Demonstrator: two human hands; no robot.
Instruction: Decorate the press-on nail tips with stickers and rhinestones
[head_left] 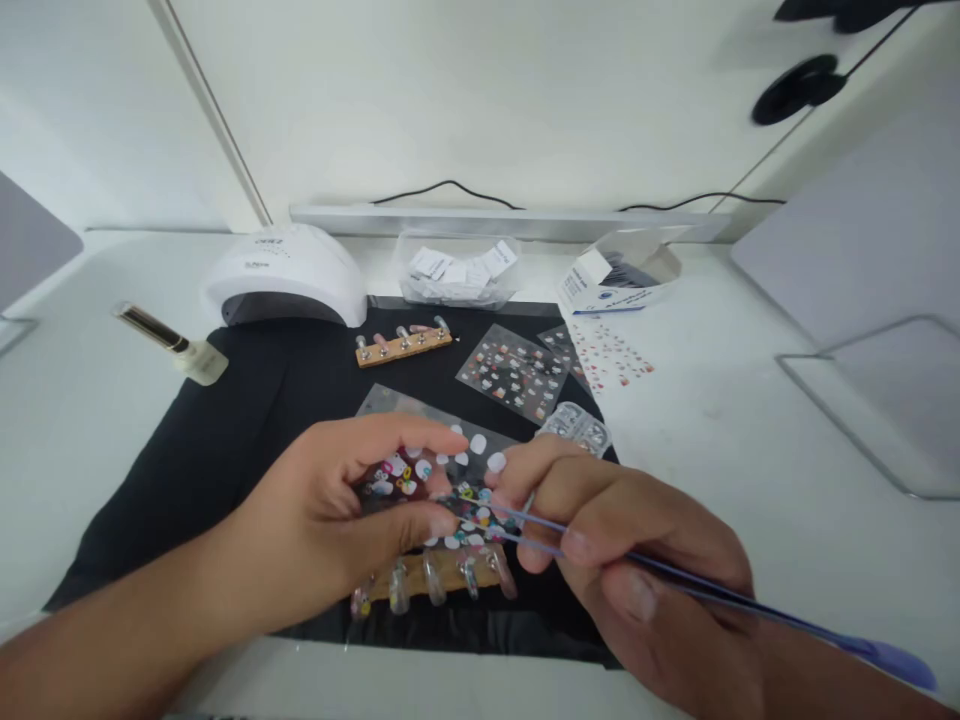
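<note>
My left hand holds a clear nail sticker sheet, with the thumb in front and other fingers partly visible through it. Small white and colourful stickers cover the sheet. Bluish-purple tweezers rest in my right hand, gripped between thumb and fingers. Their prongs are apart and point at the lower part of the sheet. Whether the tips touch a sticker is too small to tell. Just below the sheet lies a wooden nail tip stand bearing several long, glossy false nails, some decorated.
On the black cloth lie a second nail stand, another sticker sheet and a clear case. Behind are a white nail lamp, a plastic box of packets and an opened carton. A polish bottle stands left.
</note>
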